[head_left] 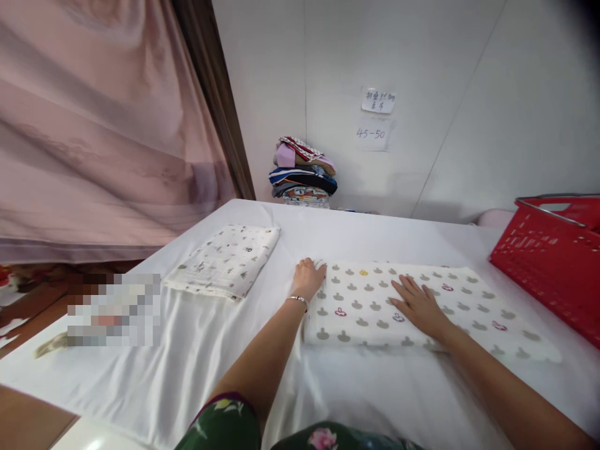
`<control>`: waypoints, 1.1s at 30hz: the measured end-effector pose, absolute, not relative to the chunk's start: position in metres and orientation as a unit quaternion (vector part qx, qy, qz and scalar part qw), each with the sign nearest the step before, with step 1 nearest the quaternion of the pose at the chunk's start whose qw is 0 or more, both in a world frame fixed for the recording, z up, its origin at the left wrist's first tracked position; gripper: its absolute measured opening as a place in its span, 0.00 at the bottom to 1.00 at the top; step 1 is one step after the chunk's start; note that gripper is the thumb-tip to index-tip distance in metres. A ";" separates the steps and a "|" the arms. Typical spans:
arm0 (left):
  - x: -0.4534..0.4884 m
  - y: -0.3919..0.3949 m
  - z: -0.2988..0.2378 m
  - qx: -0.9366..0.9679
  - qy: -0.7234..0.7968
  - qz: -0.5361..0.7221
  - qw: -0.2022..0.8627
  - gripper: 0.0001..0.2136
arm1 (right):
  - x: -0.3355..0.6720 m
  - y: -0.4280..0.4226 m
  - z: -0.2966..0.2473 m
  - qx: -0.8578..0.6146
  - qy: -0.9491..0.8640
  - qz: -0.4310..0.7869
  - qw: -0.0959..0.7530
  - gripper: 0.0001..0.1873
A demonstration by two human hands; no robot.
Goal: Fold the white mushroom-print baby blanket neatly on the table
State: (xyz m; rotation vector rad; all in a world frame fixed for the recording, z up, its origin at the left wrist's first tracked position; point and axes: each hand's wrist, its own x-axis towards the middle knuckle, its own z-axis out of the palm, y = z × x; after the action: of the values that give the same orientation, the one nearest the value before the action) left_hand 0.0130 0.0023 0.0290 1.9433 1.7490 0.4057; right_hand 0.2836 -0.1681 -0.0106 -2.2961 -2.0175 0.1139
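Observation:
A white cloth with grey mushroom-like prints [365, 305] lies folded into a long rectangle on the white-covered table [210, 369]. A few of its prints are outlined in pink, yellow and purple. At the cloth's far left corner is my left hand [308, 279], its fingers bent round the edge and the thumb towards the print; the fingertips are partly hidden. My right hand [420, 306] lies flat on the middle of the cloth, fingers stretched out. Left of my left hand rests a second folded white cloth [229, 259] with small scattered prints.
A red plastic basket [553, 262] with a metal handle stands at the right edge. Behind the table is a stack of folded fabrics [304, 175] against the wall. A pink curtain [103, 137] hangs at the left. A blurred-out item [115, 312] lies on the table's left side.

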 end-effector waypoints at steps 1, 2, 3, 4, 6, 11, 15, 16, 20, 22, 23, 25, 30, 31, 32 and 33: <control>0.013 0.002 0.029 0.719 0.636 0.161 0.229 0.18 | 0.283 -0.168 -0.010 -0.750 -0.659 0.039 0.042 0.34; 0.013 0.002 0.029 0.723 0.632 0.170 0.221 0.17 | 0.283 -0.167 -0.010 -0.750 -0.659 0.040 0.042 0.34; 0.013 0.003 0.029 0.723 0.630 0.173 0.225 0.17 | 0.282 -0.166 -0.010 -0.751 -0.658 0.040 0.042 0.34; 0.013 0.005 0.029 0.718 0.630 0.170 0.243 0.17 | 0.282 -0.166 -0.010 -0.752 -0.657 0.039 0.042 0.34; 0.012 0.009 0.029 0.699 0.629 0.159 0.300 0.19 | 0.282 -0.164 -0.010 -0.755 -0.653 0.036 0.043 0.33; 0.006 0.025 0.035 0.682 0.610 0.191 0.355 0.22 | 0.280 -0.163 -0.002 -0.758 -0.648 0.061 0.039 0.33; -0.015 0.046 0.054 0.705 0.604 0.224 0.297 0.24 | 0.252 -0.160 0.009 -0.744 -0.658 0.111 0.050 0.35; -0.024 0.053 0.058 0.707 0.611 0.222 0.277 0.25 | 0.241 -0.159 0.011 -0.736 -0.664 0.124 0.054 0.35; -0.062 0.074 0.054 0.704 0.653 0.183 0.212 0.28 | 0.192 -0.150 0.015 -0.707 -0.685 0.162 0.068 0.37; -0.075 0.077 0.044 0.704 0.662 0.155 0.206 0.29 | 0.176 -0.147 0.016 -0.707 -0.683 0.167 0.078 0.36; -0.079 0.076 0.040 0.703 0.666 0.142 0.206 0.29 | 0.173 -0.146 0.016 -0.705 -0.683 0.171 0.083 0.36; -0.082 0.072 0.034 0.700 0.676 0.114 0.199 0.30 | 0.175 -0.146 0.016 -0.692 -0.690 0.187 0.099 0.35; -0.071 0.045 0.031 0.784 0.597 0.159 0.057 0.30 | 0.242 -0.145 0.019 -0.770 -0.595 0.104 0.204 0.28; -0.068 0.037 0.028 0.814 0.552 0.180 0.028 0.29 | 0.263 -0.145 0.020 -0.801 -0.552 0.060 0.221 0.26; -0.065 0.029 0.024 0.841 0.507 0.192 0.009 0.29 | 0.284 -0.145 0.021 -0.824 -0.518 0.037 0.228 0.25; -0.062 0.019 0.019 0.862 0.468 0.196 -0.003 0.27 | 0.305 -0.144 0.023 -0.841 -0.490 0.025 0.230 0.25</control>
State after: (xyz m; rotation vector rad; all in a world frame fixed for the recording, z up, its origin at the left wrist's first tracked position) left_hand -0.0618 0.0194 0.0187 2.7130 1.4720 0.6154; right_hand 0.3051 -0.1442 0.0228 -2.3124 -1.3469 0.0679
